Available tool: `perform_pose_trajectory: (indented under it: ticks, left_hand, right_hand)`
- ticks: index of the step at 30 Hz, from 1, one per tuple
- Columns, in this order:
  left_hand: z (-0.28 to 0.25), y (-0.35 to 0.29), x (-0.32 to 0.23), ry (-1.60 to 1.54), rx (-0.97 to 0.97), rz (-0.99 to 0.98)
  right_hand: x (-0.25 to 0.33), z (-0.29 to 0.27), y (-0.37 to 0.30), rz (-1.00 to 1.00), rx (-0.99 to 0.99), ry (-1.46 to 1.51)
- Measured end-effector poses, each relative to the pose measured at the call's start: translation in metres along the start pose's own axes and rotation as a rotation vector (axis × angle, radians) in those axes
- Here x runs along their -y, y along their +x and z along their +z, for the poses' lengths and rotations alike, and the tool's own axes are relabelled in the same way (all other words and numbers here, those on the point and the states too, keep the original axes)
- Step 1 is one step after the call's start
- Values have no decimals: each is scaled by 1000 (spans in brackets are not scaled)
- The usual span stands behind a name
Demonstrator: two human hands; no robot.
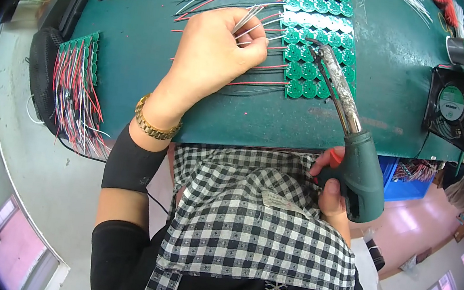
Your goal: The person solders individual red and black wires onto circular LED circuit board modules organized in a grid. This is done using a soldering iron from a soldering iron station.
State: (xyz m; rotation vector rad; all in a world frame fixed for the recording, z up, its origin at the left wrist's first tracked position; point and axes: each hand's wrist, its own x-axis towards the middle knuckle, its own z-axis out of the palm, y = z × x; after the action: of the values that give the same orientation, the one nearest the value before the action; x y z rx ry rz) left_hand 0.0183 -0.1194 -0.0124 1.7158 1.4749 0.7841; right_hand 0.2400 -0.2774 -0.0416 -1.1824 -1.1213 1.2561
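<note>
1. Green circuit boards, round and joined in rows as one panel [310, 72], lay flat on the dark green worktop [281, 122], ahead of my body and to the right of my left hand [214, 50].
2. Left grip: I had the thumb and fingers pinched together on a loose bundle of white wires [246, 20]. The wires projected past my fingers, just beside the panel's left edge, with the hand held over the worktop.
3. Red and dark leads [260, 83] extended leftward from that edge. Several passed beneath my left hand; the lowest ones lay nearer to my body than the pinching fingers.
4. Right grip: I had the fingers and thumb of my right hand [331, 199] wrapped around the handle of a green soldering iron [361, 155], close to the near edge of the worktop. The metal barrel slanted forward and to the left, across the panel's right-hand part.
5. Iron tip [314, 42]: positioned above the boards, to the right of the pinched wires. I could not tell whether it touched a board.
6. Surroundings: a second wired panel [78, 79] was at my far left; a black fan [451, 104] and a spool [456, 51] stood at my right.
</note>
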Motion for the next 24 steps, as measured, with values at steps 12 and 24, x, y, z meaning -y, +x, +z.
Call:
perform_pose_trajectory:
  ticks: [12,24]
  left_hand:
    - [-6,-1,-1,41,3,3]
    - [-9,-21,-11,41,-97,330]
  right_hand:
    - [13,-9,-5,48,56,-177]
    - [-3,-14,-15,22,72,89]
